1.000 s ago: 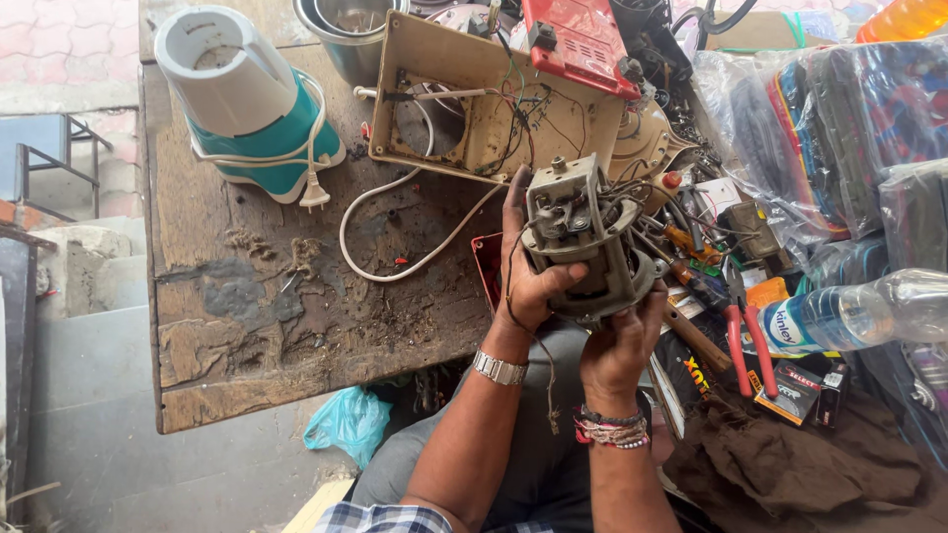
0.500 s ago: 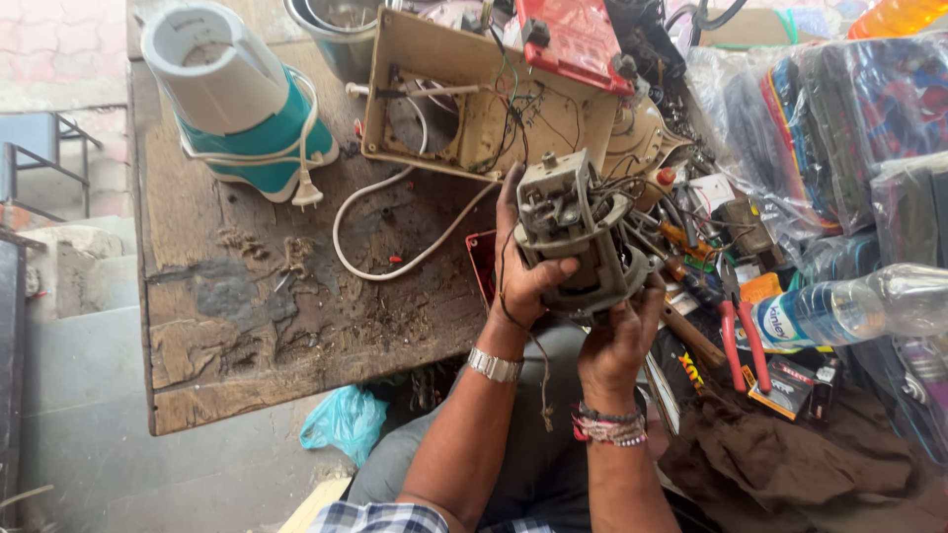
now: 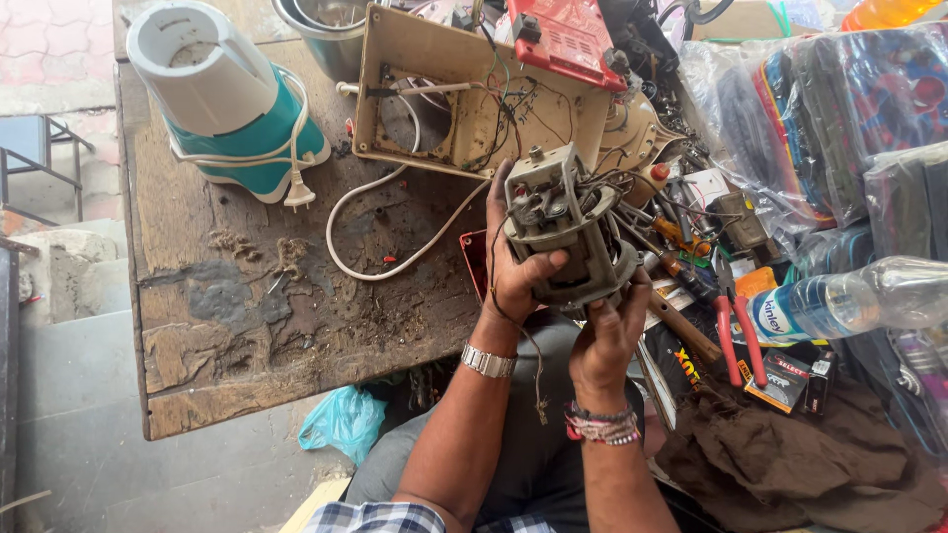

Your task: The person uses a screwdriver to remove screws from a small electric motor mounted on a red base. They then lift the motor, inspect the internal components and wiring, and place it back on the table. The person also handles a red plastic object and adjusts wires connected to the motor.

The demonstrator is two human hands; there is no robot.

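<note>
Worn and stained, the wooden desk (image 3: 247,336) filled the left and middle of the view, with grey pavement beside it. On the right lay a heap of clear plastic bags (image 3: 839,118) with coloured goods inside, and below them a crumpled brown cloth (image 3: 790,464). At the desk's far left corner stood a teal and white mixer base (image 3: 222,99) with its white cord and plug wound around it. Beside it a beige appliance housing (image 3: 474,94) lay open side up, loose wires running across it, and a red plastic part (image 3: 563,35) rested on its upper edge. A white cable (image 3: 375,227) looped over the desk from the housing. A steel pot (image 3: 321,30) stood behind.

Above the person's lap, at the desk's near edge, the grey electric motor (image 3: 568,232) was held up between both hands. The left hand (image 3: 518,271), a metal watch on its wrist, gripped the motor's left side with fingers clamped on the body and thumb across the front. The right hand (image 3: 607,341), thread bracelets on its wrist, supported the motor from below, fingers closed on its lower edge. A thin dark wire hung down from the motor past the left wrist.

To the right lay a clear plastic water bottle (image 3: 859,296), red-handled pliers (image 3: 736,331) and a wooden-handled tool (image 3: 681,326). A blue plastic bag (image 3: 346,419) sat on the ground below the desk.
</note>
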